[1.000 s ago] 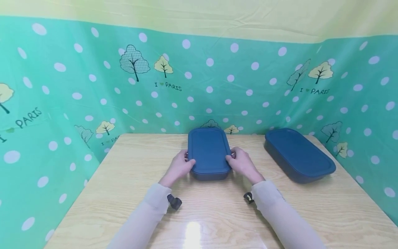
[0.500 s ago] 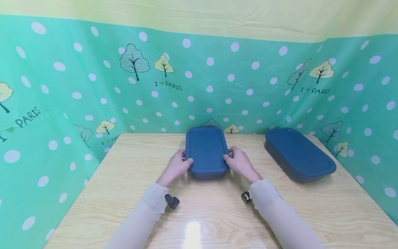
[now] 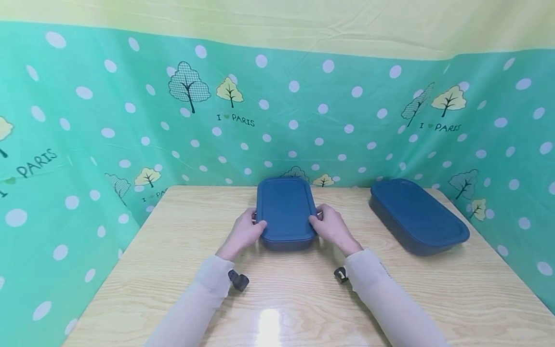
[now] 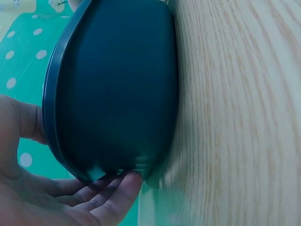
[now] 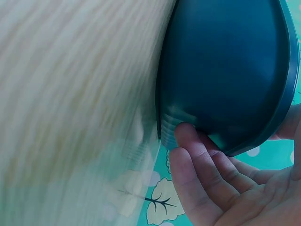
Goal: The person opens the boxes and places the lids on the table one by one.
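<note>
A dark blue lidded food container [image 3: 286, 207] sits at the middle of the table's far side, its long sides pointing away from me. My left hand [image 3: 244, 230] grips its left side, thumb over the lid's edge and fingers along the wall below. On the opposite side my right hand [image 3: 333, 225] holds it the same way. The left wrist view shows the container's smooth wall [image 4: 117, 89] standing right at the wood, with fingers [image 4: 117, 197] under the rim. In the right wrist view, the fingertips [image 5: 188, 134] lie against the wall [image 5: 225, 66] below the lid's lip.
A second blue lidded container [image 3: 418, 214] stands at the right, set at an angle. The light wooden table [image 3: 182, 231] ends at the back against a green dotted curtain [image 3: 208, 159], which also hangs along both sides.
Both hands have shifted the container slightly to the left across the table, keeping their grip. The second container has stayed in place.
</note>
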Tool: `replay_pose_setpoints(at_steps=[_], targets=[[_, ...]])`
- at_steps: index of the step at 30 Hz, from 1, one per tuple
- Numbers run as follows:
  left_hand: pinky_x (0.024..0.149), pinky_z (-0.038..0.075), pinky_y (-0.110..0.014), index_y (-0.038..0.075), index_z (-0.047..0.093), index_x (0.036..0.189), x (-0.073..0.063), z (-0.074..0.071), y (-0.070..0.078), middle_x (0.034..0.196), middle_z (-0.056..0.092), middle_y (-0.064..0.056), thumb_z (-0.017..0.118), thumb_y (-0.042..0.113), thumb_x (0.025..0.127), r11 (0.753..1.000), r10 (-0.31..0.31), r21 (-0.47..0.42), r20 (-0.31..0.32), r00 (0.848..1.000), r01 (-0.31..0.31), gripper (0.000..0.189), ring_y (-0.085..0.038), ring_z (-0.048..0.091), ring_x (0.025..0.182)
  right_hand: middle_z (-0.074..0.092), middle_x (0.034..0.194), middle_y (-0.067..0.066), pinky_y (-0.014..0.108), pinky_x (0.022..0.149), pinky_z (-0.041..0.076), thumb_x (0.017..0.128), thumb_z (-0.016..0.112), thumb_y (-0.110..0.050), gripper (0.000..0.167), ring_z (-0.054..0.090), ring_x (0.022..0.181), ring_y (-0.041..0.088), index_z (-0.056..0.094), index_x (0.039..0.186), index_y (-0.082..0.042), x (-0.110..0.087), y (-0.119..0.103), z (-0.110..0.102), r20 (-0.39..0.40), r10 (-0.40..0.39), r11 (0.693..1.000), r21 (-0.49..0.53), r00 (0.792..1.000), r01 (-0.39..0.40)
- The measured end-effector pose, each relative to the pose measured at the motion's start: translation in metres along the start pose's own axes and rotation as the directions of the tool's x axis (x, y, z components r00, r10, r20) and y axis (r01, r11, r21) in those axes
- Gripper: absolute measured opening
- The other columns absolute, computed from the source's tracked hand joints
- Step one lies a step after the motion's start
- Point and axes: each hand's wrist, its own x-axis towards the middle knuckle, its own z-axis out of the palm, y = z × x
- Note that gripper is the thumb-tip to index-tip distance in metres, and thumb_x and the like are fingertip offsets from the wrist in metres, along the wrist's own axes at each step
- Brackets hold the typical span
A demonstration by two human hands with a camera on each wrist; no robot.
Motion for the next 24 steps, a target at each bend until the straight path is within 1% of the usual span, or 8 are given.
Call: replay_pose_setpoints(at_steps=[7, 14, 20, 24], targets=[[0.094, 0.046, -0.046, -0.004, 0.04, 0.138, -0.0004, -0.0036, -0.0009, 0.125, 0.055, -0.021, 0.053, 0.02, 0.092, 1.0, 0.019, -0.005, -0.005, 1.0, -0.019, 0.053, -0.032, 0.056, 0.111, 0.061, 0.089, 0.009, 0.034, 0.066, 0.049, 0.094, 0.052, -0.025, 0.033, 0.058, 0.076, 0.021, 0.055, 0.117, -0.001, 0.0007, -0.0035, 0.001, 0.002, -0.006, 1.0, 0.005, 1.0, 0.006], [0.094, 0.046, -0.045, -0.003, 0.041, 0.137, 0.0, -0.0051, -0.0014, 0.126, 0.055, -0.02, 0.052, 0.02, 0.092, 1.0, 0.013, 0.004, -0.007, 1.0, -0.013, 0.052, -0.032, 0.056, 0.111, 0.061, 0.09, 0.009, 0.034, 0.068, 0.05, 0.094, 0.054, -0.025, 0.034, 0.059, 0.078, 0.021, 0.054, 0.118, -0.001, -0.0002, -0.0059, 0.0022, 0.006, -0.01, 1.0, 0.021, 1.0, 0.01], [0.094, 0.046, -0.046, -0.005, 0.041, 0.137, 0.0007, -0.008, -0.0022, 0.128, 0.054, -0.022, 0.052, 0.02, 0.092, 1.0, 0.008, 0.01, -0.01, 1.0, -0.008, 0.052, -0.034, 0.055, 0.113, 0.06, 0.087, 0.008, 0.034, 0.068, 0.049, 0.094, 0.054, -0.025, 0.036, 0.058, 0.075, 0.02, 0.054, 0.12, 0.0, 0.001, -0.0068, 0.0057, -0.001, -0.012, 1.0, 0.017, 1.0, 0.012], [0.095, 0.046, -0.046, -0.005, 0.042, 0.136, 0.0021, -0.0102, -0.0041, 0.128, 0.054, -0.023, 0.052, 0.02, 0.091, 1.0, 0.008, 0.025, -0.017, 1.0, -0.007, 0.052, -0.035, 0.056, 0.113, 0.061, 0.088, 0.007, 0.035, 0.071, 0.05, 0.094, 0.054, -0.026, 0.037, 0.058, 0.078, 0.02, 0.053, 0.121, -0.001, 0.0022, -0.0074, 0.0092, -0.002, -0.009, 1.0, 0.014, 1.0, 0.009]])
